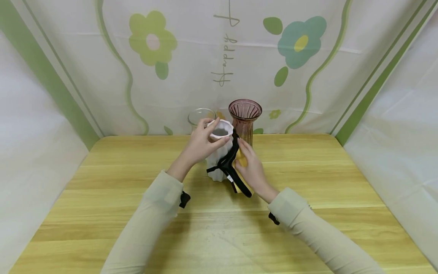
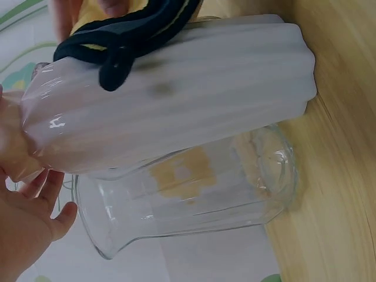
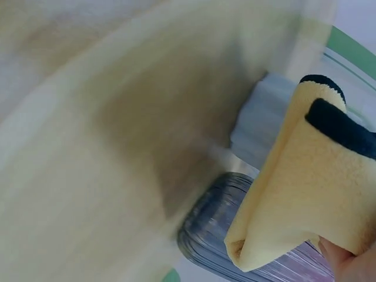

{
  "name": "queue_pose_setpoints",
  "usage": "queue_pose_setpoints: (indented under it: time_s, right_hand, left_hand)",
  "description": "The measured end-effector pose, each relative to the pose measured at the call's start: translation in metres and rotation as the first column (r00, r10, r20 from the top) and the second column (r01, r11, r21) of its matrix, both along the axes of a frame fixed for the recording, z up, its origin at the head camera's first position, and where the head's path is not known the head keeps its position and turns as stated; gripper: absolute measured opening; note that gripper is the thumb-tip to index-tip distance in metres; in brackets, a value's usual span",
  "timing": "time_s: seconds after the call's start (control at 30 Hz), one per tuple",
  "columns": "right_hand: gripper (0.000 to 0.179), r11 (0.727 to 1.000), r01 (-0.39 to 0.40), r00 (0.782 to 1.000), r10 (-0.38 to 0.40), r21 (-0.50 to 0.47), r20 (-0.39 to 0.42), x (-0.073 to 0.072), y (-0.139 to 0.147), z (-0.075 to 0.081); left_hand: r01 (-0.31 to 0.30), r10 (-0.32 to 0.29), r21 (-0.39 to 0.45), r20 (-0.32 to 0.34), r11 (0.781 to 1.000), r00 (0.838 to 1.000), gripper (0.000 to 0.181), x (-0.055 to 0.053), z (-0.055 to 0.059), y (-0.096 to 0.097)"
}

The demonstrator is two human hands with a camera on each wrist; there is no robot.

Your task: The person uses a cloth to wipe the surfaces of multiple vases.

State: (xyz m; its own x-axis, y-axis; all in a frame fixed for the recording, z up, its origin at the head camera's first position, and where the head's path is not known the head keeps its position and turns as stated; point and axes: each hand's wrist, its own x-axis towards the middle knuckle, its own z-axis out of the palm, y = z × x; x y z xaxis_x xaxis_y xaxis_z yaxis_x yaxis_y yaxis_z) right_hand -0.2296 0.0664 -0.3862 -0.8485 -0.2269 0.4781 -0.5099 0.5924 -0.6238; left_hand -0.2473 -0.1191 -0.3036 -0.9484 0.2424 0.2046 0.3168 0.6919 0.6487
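A white fluted vase (image 1: 217,175) stands on the table, its scalloped rim facing up. My left hand (image 1: 199,144) grips it near the rim, with the thumb on the near side. A folded yellow cloth with black edging (image 3: 305,182) is in my right hand (image 1: 254,171), the fingers pinching it. In the left wrist view the cloth (image 2: 147,26) lies against the side of the white vase (image 2: 188,97), and a black loop hangs from it. The cloth hides part of the vase's right side in the head view.
Close behind the white vase, a clear glass vase (image 2: 176,205) stands to the left and a purple ribbed glass vase (image 1: 245,118) to the right. The wooden table (image 1: 342,182) backs onto a flower-printed curtain (image 1: 191,49), with pale curtain sides.
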Motion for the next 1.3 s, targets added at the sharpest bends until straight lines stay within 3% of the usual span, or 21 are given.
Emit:
queue_pose_setpoints:
  time_s: [0.17, 0.47, 0.67, 0.9, 1.07, 1.17, 1.3]
  right_hand:
    - [0.066, 1.000, -0.004, 0.999, 0.004, -0.005, -0.053, 0.000, 0.000, 0.009]
    - [0.065, 0.999, -0.018, 0.999, 0.018, -0.031, -0.028, 0.002, -0.001, 0.012]
    - [0.062, 1.000, -0.018, 0.998, 0.019, -0.018, 0.067, 0.005, 0.000, 0.000]
    - [0.063, 0.998, -0.007, 0.988, -0.004, 0.070, 0.154, 0.008, 0.003, -0.023]
    - [0.064, 0.996, -0.008, 0.989, -0.005, 0.086, 0.150, 0.008, 0.004, -0.029]
    - [0.064, 0.999, -0.009, 0.990, 0.002, 0.053, 0.144, 0.007, 0.003, -0.025]
    - [0.064, 1.000, -0.011, 0.997, 0.011, 0.000, 0.077, 0.005, 0.001, -0.014]
  left_hand:
    - [-0.003, 0.003, -0.001, -0.004, 1.000, 1.000, 0.075, 0.000, 0.001, 0.000]
    - [0.023, -0.023, 0.014, -0.024, 1.000, 0.999, 0.073, -0.001, -0.002, 0.000]
    - [0.052, -0.052, 0.032, -0.021, 0.998, 0.998, 0.071, -0.002, -0.004, -0.002]
    - [0.055, -0.054, 0.034, -0.028, 0.998, 0.998, 0.070, -0.003, -0.005, -0.002]
    - [0.044, -0.043, 0.037, -0.029, 0.998, 0.999, 0.072, -0.003, -0.005, -0.001]
    - [0.042, -0.040, 0.039, -0.042, 0.998, 0.998, 0.070, -0.002, -0.005, 0.000]
    - [0.044, -0.041, 0.036, -0.063, 0.998, 0.997, 0.070, -0.001, -0.005, -0.001]
